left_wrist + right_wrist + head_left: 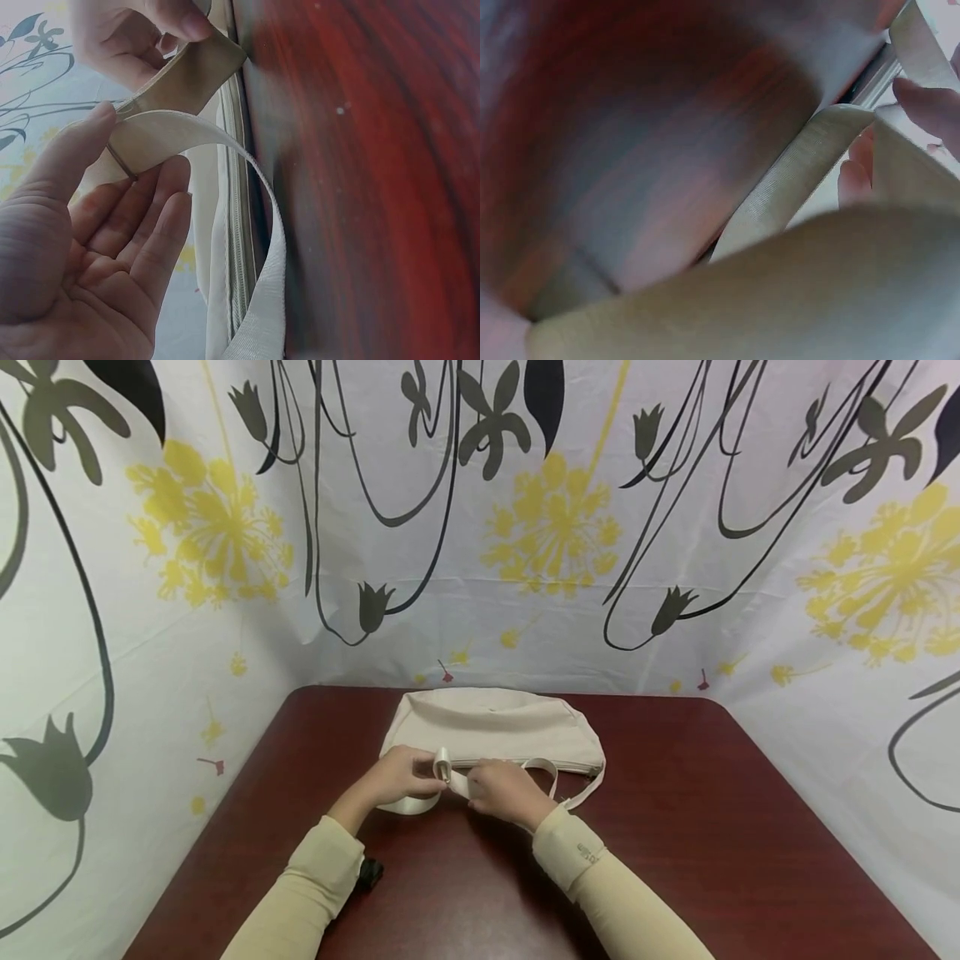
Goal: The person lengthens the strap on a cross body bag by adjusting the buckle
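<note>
A cream fabric bag (491,727) lies on the dark red table, its zip facing the person. The left hand (397,775) pinches the bag's cream strap (172,131) between thumb and fingers, right at a thin slider buckle (121,161). Close by on the right, the right hand (504,789) grips another stretch of the strap, thumb pressed on it in the left wrist view. Between the hands the strap stands up in a small loop (442,758). In the right wrist view a sleeve (765,292) and blur hide much of that hand.
The dark red table (675,827) reaches to patterned cloth walls (480,568) at the back and sides. A small black object (369,874) shows beside the left sleeve. More strap (543,768) curls at the bag's right front.
</note>
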Demonstrator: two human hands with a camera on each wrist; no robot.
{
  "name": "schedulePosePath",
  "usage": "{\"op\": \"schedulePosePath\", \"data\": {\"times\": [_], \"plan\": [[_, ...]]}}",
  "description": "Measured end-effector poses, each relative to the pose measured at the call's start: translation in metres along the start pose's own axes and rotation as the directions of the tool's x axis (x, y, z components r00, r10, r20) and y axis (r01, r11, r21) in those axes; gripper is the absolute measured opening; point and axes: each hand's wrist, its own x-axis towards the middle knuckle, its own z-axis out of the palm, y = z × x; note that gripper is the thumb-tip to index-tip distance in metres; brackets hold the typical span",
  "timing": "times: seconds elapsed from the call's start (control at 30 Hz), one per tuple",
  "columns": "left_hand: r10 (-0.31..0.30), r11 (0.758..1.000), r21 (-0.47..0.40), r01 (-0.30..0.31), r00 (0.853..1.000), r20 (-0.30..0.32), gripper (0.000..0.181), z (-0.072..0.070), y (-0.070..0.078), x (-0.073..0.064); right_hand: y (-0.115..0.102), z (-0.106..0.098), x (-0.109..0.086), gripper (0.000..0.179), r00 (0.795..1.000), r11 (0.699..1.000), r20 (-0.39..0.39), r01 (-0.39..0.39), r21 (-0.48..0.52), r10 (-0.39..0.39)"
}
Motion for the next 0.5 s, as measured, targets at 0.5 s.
{"op": "schedulePosePath", "data": {"times": [0.5], "plan": [[0.008,0.999,0.043,-0.008,1.000,0.000,0.015,0.0029,-0.0003,0.0025,0.0016,0.0008,0.0051,0.007,0.998,0.975,0.011,0.066,0.212,-0.069]]}}
